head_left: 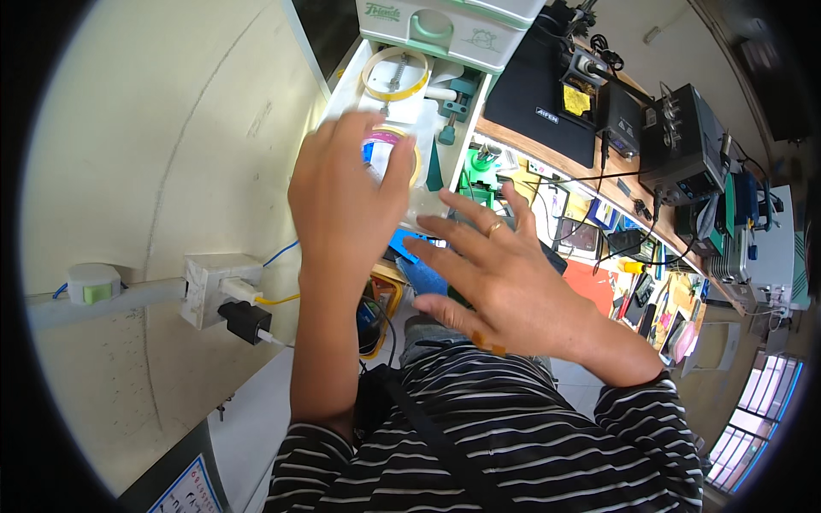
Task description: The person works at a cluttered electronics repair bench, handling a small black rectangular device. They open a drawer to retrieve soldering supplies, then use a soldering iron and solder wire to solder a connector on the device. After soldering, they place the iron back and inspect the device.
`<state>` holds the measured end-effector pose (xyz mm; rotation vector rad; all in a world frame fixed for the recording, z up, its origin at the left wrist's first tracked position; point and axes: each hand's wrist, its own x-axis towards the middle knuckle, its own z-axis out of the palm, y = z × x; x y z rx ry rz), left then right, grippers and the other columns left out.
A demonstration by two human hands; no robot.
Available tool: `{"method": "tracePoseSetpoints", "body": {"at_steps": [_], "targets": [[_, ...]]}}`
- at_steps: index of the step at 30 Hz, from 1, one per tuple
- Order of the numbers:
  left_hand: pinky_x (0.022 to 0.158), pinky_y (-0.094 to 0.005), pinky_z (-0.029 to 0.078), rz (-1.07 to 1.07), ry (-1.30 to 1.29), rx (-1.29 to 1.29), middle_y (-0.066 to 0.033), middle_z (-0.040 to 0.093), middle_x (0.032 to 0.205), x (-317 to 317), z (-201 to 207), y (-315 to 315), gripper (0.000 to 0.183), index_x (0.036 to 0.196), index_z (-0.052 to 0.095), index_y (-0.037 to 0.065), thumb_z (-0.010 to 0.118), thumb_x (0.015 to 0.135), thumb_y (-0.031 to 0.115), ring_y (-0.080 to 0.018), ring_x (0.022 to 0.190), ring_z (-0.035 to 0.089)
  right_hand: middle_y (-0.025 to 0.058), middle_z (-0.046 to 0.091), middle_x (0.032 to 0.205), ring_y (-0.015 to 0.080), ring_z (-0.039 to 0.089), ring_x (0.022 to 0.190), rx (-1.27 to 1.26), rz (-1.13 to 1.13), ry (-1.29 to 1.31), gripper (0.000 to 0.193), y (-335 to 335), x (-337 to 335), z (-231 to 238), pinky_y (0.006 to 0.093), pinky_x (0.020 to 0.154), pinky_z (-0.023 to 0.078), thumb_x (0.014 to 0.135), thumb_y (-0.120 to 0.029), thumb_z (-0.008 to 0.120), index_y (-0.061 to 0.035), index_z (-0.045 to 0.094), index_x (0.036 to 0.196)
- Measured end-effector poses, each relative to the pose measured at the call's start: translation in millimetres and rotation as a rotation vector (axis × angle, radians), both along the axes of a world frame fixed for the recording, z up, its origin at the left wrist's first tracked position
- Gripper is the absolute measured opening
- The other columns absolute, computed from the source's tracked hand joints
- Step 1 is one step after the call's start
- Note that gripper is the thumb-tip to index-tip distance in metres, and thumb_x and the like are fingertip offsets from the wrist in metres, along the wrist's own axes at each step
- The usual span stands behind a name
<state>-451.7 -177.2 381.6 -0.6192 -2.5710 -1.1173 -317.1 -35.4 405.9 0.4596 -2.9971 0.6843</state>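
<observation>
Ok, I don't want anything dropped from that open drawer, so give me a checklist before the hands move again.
1. Drawer pulled out: ok.
2. Left hand on the tape roll: ok, fingers around it.
3. Roll lifted off the drawer: cannot tell.
4. Right hand free: ok, open with fingers spread, holding nothing.
5. Second yellow tape roll lying apart at the back of the drawer: ok.
6. What lies under the left palm: cannot tell.
</observation>
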Motion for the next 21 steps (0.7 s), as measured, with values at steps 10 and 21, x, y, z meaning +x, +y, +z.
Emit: {"method": "tracePoseSetpoints", "body": {"at_steps": [10,21], "targets": [[0.091,-0.0511,0.057,-0.02,-0.078,-0.663,-0.0236,0.075,0.112,-107.7,-43.9,57.7,0.051,0.125,0.069,0.003,0.076,0.078,0.024,-0.0411,0.106,0.073,0.0106,0.067,0.134,0.0333,0.052,0.141,-0.225,-0.11,0.056,0.047,15.0,51.8,-3.9,0.0673,0.121,0.023,0.095,-0.035,0.077,-0.0089,0.069,0.133],[0.09,-0.0512,0.055,-0.018,-0.045,-0.683,-0.0294,0.074,0.104,-70.1,5.4,43.6,0.042,0.121,0.074,0.002,0.064,0.087,0.024,-0.0482,0.1,0.07,0.0115,0.069,0.124,0.0339,0.054,0.137,-0.385,-0.21,0.067,0.041,22.4,107.7,-37.4,0.0684,0.119,0.027,0.1,-0.036,0.068,-0.0062,0.069,0.127]]}}
